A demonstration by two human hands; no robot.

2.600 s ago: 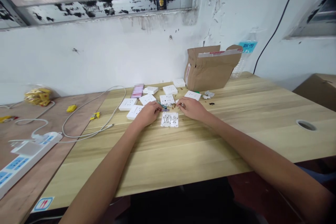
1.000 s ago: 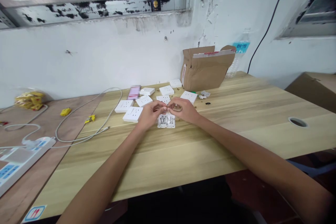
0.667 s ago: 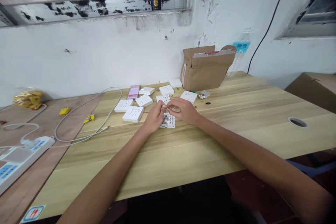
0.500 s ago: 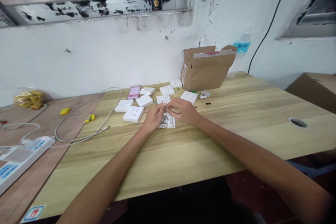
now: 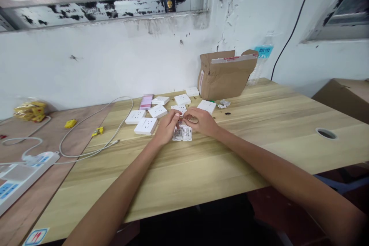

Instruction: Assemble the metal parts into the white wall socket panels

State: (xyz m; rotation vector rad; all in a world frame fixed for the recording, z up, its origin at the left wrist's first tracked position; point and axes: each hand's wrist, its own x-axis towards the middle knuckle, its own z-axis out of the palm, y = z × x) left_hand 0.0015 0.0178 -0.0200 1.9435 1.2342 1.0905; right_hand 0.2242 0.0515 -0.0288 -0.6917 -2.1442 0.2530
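Observation:
My left hand [image 5: 168,126] and my right hand [image 5: 203,120] meet fingertip to fingertip over the middle of the table. Both are closed in a pinch around something small; brassy glints show between the fingers, but its kind is too small to make out. Right below them lies an opened wall socket [image 5: 182,133], its white housing showing metal parts inside. Behind the fingers sits another white socket plate [image 5: 178,108], partly covered by my hands. Several finished-looking white sockets lie around, one left of my left hand [image 5: 146,126] and one behind my right hand [image 5: 206,106].
A cardboard box [image 5: 227,77] stands at the back by the wall, with a plastic bottle [image 5: 258,63] behind it. Small clear parts [image 5: 224,103] lie before the box. On the left are a white cable [image 5: 95,153], a power strip [image 5: 27,177] and a bag of yellow pieces [image 5: 30,110].
My left hand has shifted slightly left and its fingers have re-gripped, uncovering more of the opened socket. My right hand stays in nearly the same pinch. The view has moved a little.

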